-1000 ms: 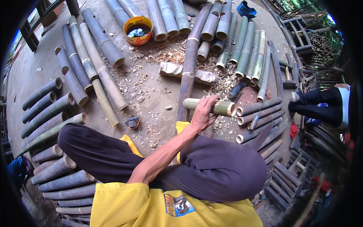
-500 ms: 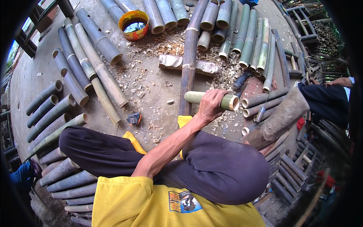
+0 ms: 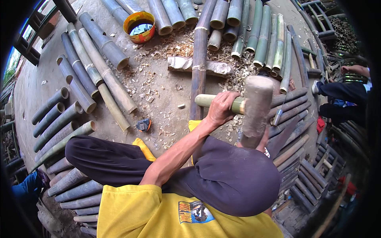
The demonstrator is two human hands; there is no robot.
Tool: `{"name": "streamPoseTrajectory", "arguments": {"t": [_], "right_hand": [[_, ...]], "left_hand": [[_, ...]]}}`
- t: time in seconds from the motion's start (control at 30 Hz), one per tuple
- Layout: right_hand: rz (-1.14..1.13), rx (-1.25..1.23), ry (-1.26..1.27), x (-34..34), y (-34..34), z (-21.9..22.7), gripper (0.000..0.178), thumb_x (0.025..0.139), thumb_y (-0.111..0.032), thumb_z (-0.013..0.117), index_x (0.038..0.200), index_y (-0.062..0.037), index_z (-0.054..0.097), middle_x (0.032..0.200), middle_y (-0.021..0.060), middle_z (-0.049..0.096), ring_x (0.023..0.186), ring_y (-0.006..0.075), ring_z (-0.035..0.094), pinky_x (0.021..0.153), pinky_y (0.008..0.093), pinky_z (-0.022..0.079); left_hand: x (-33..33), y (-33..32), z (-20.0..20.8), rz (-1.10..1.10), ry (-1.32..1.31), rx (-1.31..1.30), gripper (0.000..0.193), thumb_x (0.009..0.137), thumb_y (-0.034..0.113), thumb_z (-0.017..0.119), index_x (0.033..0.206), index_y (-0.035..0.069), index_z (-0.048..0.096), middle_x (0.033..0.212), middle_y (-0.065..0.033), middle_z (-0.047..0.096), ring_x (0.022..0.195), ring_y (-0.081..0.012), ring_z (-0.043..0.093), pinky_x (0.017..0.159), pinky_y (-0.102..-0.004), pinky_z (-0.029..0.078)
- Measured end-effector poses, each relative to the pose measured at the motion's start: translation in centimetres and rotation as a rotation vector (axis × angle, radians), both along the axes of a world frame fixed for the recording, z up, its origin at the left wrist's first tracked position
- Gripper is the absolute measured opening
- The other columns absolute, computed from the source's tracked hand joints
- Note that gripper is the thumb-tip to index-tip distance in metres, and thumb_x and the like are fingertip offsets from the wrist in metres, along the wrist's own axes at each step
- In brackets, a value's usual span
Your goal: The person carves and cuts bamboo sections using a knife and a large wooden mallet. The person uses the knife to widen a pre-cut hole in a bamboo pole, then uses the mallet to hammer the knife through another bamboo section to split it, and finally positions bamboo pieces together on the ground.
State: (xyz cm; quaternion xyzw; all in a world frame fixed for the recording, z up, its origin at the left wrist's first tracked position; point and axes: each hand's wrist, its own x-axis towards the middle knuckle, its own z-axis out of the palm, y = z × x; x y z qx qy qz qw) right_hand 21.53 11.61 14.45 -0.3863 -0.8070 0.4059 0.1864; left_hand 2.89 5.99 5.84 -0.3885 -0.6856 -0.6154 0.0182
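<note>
My left hand [image 3: 223,108] is closed around a short pale-green bamboo tube [image 3: 204,100], held sideways above my lap. Its left end lies over a long dark bamboo pole [image 3: 197,88]. A thick, worn wooden mallet [image 3: 257,104] stands at the tube's right end and hides that end; whether they touch I cannot tell. Partly hidden behind the mallet and my knee, my right hand [image 3: 262,142] grips it low down. The long pole rests across a rough wooden block [image 3: 179,65].
Shavings litter the ground around the block. A red-and-yellow bowl of dark liquid [image 3: 139,28] stands at the back, and a tape measure [image 3: 143,125] lies by my foot. Cut bamboo tubes [image 3: 104,39] lie on both sides. Another person's leg [image 3: 342,90] shows at right.
The mallet has swung in from the right, from beside my knee to the bamboo tube's end. My left hand and the tube have stayed almost in place.
</note>
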Motion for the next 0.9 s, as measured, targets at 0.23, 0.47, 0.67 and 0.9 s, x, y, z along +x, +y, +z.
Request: {"name": "streamPoseTrajectory", "arguments": {"t": [0.23, 0.47, 0.67, 0.9], "right_hand": [[-0.101, -0.092, -0.040, 3.6, -0.6, -6.1, 0.106, 0.058, -0.012, 0.078, 0.144, -0.0074, 0.017, 0.126, 0.0192, 0.047, 0.118, 0.0302, 0.046, 0.102, 0.0394, 0.034], [0.225, 0.103, 0.101, -5.9, 0.1, -4.8, 0.064, 0.080, -0.036, 0.061, 0.129, 0.0014, 0.044, 0.117, 0.0214, 0.054, 0.109, 0.0316, 0.052, 0.093, 0.0405, 0.040], [0.613, -0.609, 0.506, -16.2, -0.1, -2.6, 0.032, 0.082, -0.023, 0.050, 0.079, 0.0059, 0.062, 0.080, 0.0150, 0.063, 0.081, 0.0220, 0.059, 0.077, 0.0326, 0.045], [0.507, -0.674, 0.528, -17.3, -0.5, -1.9, 0.024, 0.078, -0.015, 0.048, 0.075, 0.0056, 0.059, 0.074, 0.0136, 0.061, 0.073, 0.0203, 0.057, 0.069, 0.0310, 0.044]], "left_hand": [[-1.3, -3.4, -0.1, -0.046, -0.135, 0.016, 0.062, 0.059, 0.012, 0.080, 0.114, 0.003, 0.054, 0.110, -0.0143, 0.059, 0.103, -0.0297, 0.057, 0.089, -0.0372, 0.046], [-2.4, -5.5, -3.1, -0.096, -0.320, -0.059, 0.073, 0.053, 0.013, 0.080, 0.118, 0.004, 0.050, 0.110, -0.0132, 0.058, 0.105, -0.0301, 0.055, 0.091, -0.0396, 0.041], [-2.4, -4.1, -4.1, -0.123, -0.202, -0.082, 0.032, 0.058, 0.020, 0.073, 0.080, 0.004, 0.058, 0.075, -0.0096, 0.055, 0.072, -0.0290, 0.056, 0.065, -0.0387, 0.042], [-2.8, -4.4, -3.6, -0.072, -0.293, -0.215, 0.036, 0.058, 0.028, 0.076, 0.065, 0.009, 0.046, 0.071, -0.0073, 0.052, 0.068, -0.0241, 0.055, 0.061, -0.0354, 0.041]]}}
